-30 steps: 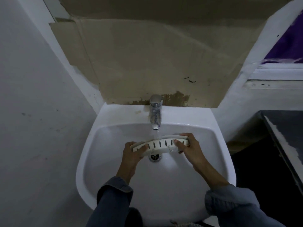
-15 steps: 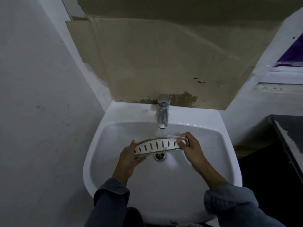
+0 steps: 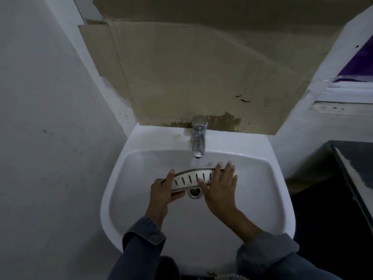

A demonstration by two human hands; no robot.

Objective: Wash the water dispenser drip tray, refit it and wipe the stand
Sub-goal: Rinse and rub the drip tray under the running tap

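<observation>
The drip tray (image 3: 188,178), a curved white plastic piece with several dark slots, is held over the white sink (image 3: 125,178) just below the chrome tap (image 3: 198,136). A thin stream of water runs from the tap onto the tray's far edge. My left hand (image 3: 163,190) grips the tray's left end, thumb over its top. My right hand (image 3: 220,186) lies flat on the tray's right half with fingers straight and spread, covering that end.
The drain (image 3: 194,191) sits just below the tray. Brown cardboard (image 3: 201,77) covers the wall behind the tap. A white wall (image 3: 50,138) closes the left side. A dark counter (image 3: 353,168) stands at the right.
My right hand has let go of the tray's right end and now lies flat on its slotted face. The left hand keeps its grip.
</observation>
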